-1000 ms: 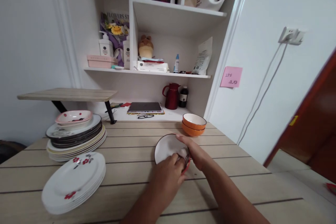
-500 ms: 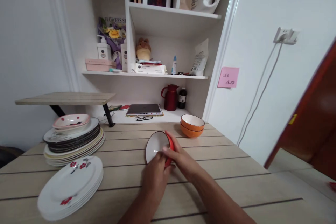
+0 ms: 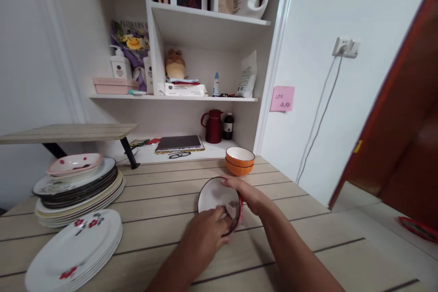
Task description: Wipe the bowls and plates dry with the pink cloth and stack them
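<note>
A bowl [image 3: 212, 195] with a white inside, a dark rim and a red outside is tilted toward me above the table. My right hand [image 3: 244, 194] grips its right side, thumb over the rim. At the near edge my left hand [image 3: 208, 230] is closed on the bowl, fingers reaching inside and thumb below the rim. A greyish fold or reflection shows by the left fingertips; I cannot make out which. Just beyond, two stacked orange bowls [image 3: 239, 166] with white insides stand on the table.
White plates with red flowers [image 3: 78, 246] are stacked at left front. Behind them rises a taller pile of plates [image 3: 82, 200] topped by a pink-dotted dish [image 3: 74, 163]. A small raised shelf [image 3: 68, 132], a laptop [image 3: 179, 142], glasses [image 3: 179, 155] and a red jug [image 3: 214, 127] are farther back.
The bowl has turned more toward me and sits slightly farther right relative to the table. My left fingers have moved further into it, and my right hand has shifted up along its rim. The view has swung right.
</note>
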Demonstrator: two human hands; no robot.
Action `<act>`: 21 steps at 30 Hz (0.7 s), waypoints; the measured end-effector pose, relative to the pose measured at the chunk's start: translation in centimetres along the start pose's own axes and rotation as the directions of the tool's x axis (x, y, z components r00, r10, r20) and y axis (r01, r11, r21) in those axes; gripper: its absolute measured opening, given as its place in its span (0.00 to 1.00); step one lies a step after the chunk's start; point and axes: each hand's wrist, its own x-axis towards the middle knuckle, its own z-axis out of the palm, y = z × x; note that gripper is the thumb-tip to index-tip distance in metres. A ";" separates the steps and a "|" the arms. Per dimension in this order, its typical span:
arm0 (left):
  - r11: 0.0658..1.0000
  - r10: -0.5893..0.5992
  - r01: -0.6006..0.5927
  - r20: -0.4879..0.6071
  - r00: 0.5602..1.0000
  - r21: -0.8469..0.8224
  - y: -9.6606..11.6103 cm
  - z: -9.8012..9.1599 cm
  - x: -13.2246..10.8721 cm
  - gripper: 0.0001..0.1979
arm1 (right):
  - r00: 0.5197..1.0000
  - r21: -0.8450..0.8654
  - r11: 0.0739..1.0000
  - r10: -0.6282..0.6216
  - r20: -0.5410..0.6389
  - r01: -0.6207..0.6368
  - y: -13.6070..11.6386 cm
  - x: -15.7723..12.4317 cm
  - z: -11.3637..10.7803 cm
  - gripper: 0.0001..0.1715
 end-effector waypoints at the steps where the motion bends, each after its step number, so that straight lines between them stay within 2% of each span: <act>1: 0.999 0.012 -0.012 0.015 1.000 0.031 0.1 0.1 0.1 0.20 | 1.000 -0.016 1.000 0.014 0.009 -0.014 -0.1 -0.2 -0.4 0.20; 5: 0.993 -0.041 0.039 0.013 0.999 0.115 -0.2 0.9 0.3 0.21 | 0.999 -0.027 1.000 0.007 -0.040 -0.008 0.1 -0.4 -0.3 0.28; 10: 0.982 -0.143 0.153 -0.090 0.986 0.113 -1.1 2.0 0.3 0.23 | 0.997 0.057 0.996 -0.068 -0.049 0.071 0.8 0.0 1.2 0.38; 12: 0.977 -0.200 0.207 -0.128 0.971 0.042 -1.0 2.0 0.5 0.23 | 0.997 0.141 0.987 -0.079 -0.020 0.081 1.1 0.1 1.8 0.43; 14: 0.950 -0.307 0.291 -0.181 0.934 -0.110 -0.8 1.7 0.6 0.21 | 0.993 0.202 0.972 -0.119 -0.004 0.117 1.2 0.0 2.5 0.46; 17: 0.882 -0.428 0.346 -0.235 0.873 -0.320 -0.4 1.1 0.6 0.18 | 0.983 0.176 0.967 -0.184 -0.018 0.184 1.4 -0.1 3.8 0.46; 21: 0.891 -0.415 0.349 -0.214 0.884 -0.290 -0.4 0.7 0.3 0.21 | 0.977 0.035 0.980 -0.191 -0.095 0.195 1.8 0.0 5.5 0.47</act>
